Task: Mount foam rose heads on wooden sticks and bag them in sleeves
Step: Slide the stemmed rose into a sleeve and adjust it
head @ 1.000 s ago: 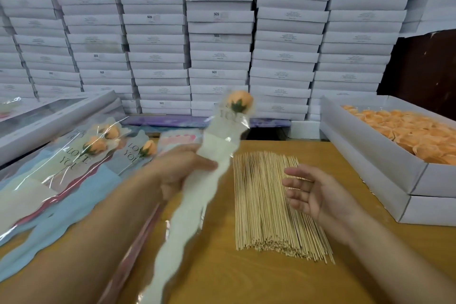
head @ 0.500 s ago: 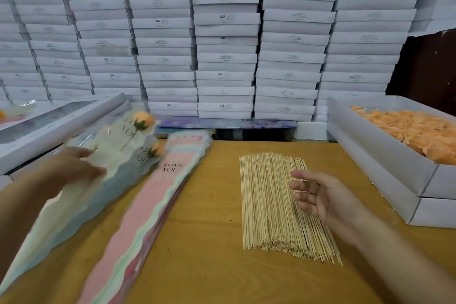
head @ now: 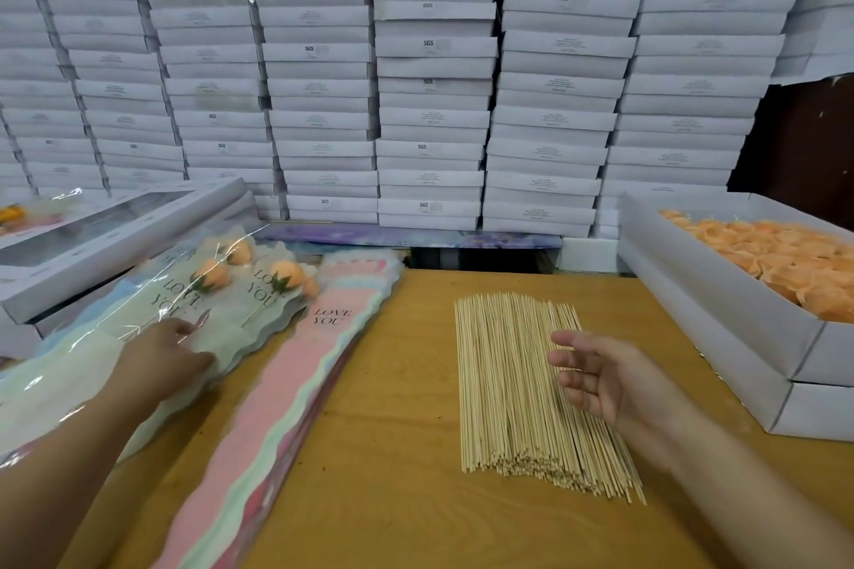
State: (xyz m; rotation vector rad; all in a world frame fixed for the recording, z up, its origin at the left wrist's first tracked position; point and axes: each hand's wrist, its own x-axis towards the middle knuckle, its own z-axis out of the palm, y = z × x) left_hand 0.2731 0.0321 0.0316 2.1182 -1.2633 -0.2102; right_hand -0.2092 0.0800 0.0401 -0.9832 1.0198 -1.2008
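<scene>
Several bagged orange roses [head: 210, 275] in "LOVE YOU" sleeves lie in a pile at the left of the wooden table. My left hand [head: 161, 358] rests on that pile with fingers extended, holding nothing. A stack of empty pastel sleeves [head: 286, 379], pink on top, lies beside the pile. A bundle of wooden sticks [head: 513, 388] lies in the middle. My right hand [head: 600, 377] hovers open, palm turned left, over the sticks' right side. A white box [head: 721, 305] at the right holds many orange foam rose heads [head: 785, 254].
Tall stacks of white flat boxes [head: 430, 74] wall off the back of the table. A windowed white box [head: 106, 236] lies at the far left behind the bagged roses. Bare table top [head: 393, 453] shows between the sleeves and the sticks.
My left hand carried a bagged rose from the table's middle to the left and laid it on the pile, where it now rests. My right hand stayed open over the sticks.
</scene>
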